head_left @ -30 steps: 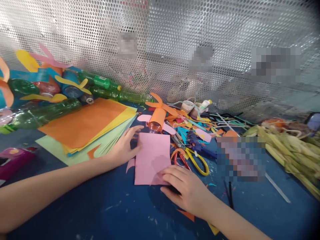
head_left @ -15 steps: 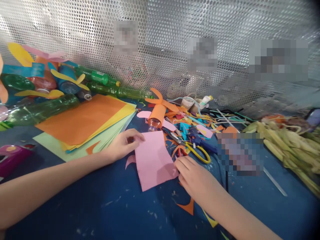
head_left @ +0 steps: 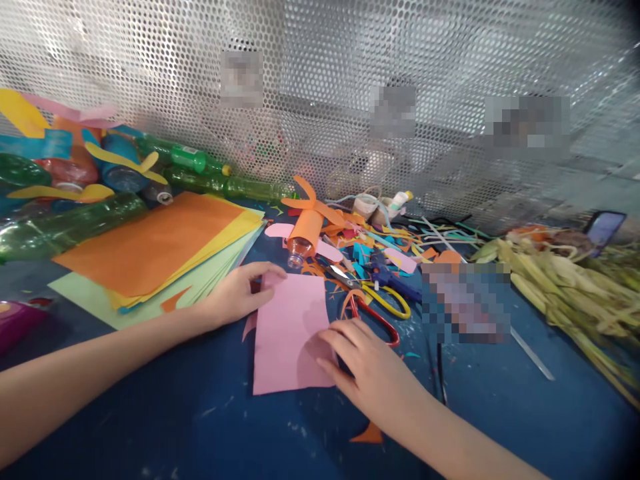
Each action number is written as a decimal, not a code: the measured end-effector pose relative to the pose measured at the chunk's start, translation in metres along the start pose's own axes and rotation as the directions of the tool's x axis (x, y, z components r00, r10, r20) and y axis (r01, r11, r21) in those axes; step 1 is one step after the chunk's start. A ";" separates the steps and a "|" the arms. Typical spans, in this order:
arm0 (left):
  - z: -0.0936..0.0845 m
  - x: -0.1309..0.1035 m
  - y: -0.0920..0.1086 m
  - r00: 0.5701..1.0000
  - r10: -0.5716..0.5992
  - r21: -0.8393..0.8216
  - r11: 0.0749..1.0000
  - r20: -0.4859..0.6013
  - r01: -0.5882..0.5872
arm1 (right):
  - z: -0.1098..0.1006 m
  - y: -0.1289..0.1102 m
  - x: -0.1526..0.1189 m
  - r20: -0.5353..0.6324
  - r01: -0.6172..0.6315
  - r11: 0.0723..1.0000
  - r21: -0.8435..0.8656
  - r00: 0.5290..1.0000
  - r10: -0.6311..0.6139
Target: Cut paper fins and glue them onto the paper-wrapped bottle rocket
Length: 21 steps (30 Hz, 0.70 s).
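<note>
A pink paper sheet (head_left: 287, 330) lies flat on the blue table (head_left: 200, 427) in front of me. My left hand (head_left: 237, 293) pinches its upper left corner between thumb and fingers. My right hand (head_left: 367, 370) rests with fingers spread on the sheet's lower right edge, pressing it down. Just right of the sheet lie scissors with red handles (head_left: 373, 313) and scissors with yellow handles (head_left: 387, 300). An orange-wrapped bottle with pink and orange paper wings (head_left: 305, 233) lies beyond the sheet.
A stack of orange, yellow and green paper (head_left: 150, 250) sits at the left. Green plastic bottles (head_left: 65, 223) and decorated bottles line the perforated metal wall (head_left: 320, 80). Paper scraps (head_left: 385, 240) litter the middle; dried husks (head_left: 560, 280) pile at the right.
The pink sheet was turned and slid toward me. My right hand came back from the scissors onto the sheet's lower right edge; my left hand kept the top corner.
</note>
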<state>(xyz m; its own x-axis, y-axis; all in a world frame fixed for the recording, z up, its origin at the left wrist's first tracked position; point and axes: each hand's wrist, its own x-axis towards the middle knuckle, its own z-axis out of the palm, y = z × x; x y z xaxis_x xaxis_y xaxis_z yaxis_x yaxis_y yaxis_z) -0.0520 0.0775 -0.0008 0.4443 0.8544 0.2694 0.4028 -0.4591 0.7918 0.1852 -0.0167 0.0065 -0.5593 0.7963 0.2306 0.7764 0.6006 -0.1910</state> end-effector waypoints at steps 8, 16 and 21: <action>0.001 0.006 -0.007 0.991 -0.089 -0.046 0.994 0.104 0.094 | -0.006 0.003 0.002 0.001 0.124 0.989 0.083 0.992 -0.124; -0.001 0.019 -0.008 0.964 -0.212 -0.238 0.940 0.159 0.246 | -0.020 -0.018 -0.002 0.162 0.200 0.858 0.473 0.938 -0.308; 0.004 0.032 -0.001 0.922 -0.049 -0.188 0.974 0.383 0.130 | -0.014 -0.011 -0.001 0.118 0.214 0.925 0.313 0.958 -0.261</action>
<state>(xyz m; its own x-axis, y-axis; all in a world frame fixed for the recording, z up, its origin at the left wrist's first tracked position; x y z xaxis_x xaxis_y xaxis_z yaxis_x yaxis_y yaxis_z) -0.0348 0.1048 0.0047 0.6964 0.7176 -0.0006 0.2999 -0.2902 0.9088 0.1809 -0.0255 0.0213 -0.7731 0.6143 0.1580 0.5079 0.7488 -0.4259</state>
